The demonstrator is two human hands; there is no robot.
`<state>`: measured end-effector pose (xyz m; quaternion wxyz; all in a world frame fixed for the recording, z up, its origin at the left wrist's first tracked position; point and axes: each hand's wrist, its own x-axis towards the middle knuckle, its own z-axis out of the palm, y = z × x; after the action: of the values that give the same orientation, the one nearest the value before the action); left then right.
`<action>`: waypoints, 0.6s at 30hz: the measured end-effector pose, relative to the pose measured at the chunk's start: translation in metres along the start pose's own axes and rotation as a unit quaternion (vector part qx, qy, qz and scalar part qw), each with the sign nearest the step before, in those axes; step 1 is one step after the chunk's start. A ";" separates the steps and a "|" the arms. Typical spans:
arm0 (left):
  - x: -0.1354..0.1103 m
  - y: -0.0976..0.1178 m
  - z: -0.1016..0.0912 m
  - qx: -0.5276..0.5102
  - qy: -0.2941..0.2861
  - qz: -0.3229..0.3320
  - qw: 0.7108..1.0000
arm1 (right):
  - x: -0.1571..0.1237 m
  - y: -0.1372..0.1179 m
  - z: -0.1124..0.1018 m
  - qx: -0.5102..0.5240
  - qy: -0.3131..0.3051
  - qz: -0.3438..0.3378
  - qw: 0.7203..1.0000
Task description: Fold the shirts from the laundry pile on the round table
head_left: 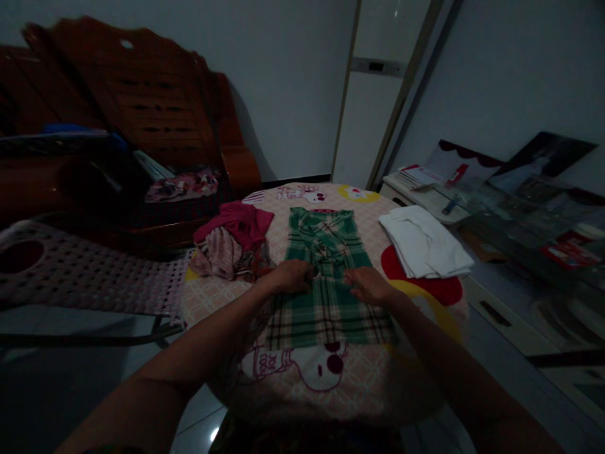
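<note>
A green plaid dress lies spread out on the round table, its neck end away from me and its hem toward me. At the waist, the fingers of my left hand are curled closed on the left side of the cloth. Opposite it, my right hand pinches the fabric at the right side. Between the two hands the waist seam shows, with bunched, gathered cloth above it. Dim light hides the finest details of the fingertips.
A patterned cloth covers the table. Crumpled pink and brown clothes lie at the left, and folded white clothing at the right. Around the table stand a woven chair, a wooden sofa and a glass-topped cabinet.
</note>
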<state>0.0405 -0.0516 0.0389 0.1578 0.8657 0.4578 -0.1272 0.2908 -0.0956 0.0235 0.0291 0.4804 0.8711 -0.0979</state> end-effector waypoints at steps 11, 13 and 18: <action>-0.019 0.004 0.022 0.007 0.103 0.081 0.991 | -0.020 -0.001 0.017 -0.044 0.041 -0.013 0.998; -0.018 0.001 0.021 -0.005 0.099 0.083 0.992 | -0.015 -0.002 0.007 -0.050 0.023 0.011 0.998; -0.018 0.001 0.025 -0.026 0.118 0.129 0.984 | -0.008 -0.009 -0.011 -0.063 -0.032 0.025 0.997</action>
<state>0.0297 -0.0752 0.0226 0.1399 0.9220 0.3608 0.0090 0.2880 -0.1044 0.0366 0.0894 0.4958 0.8619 -0.0573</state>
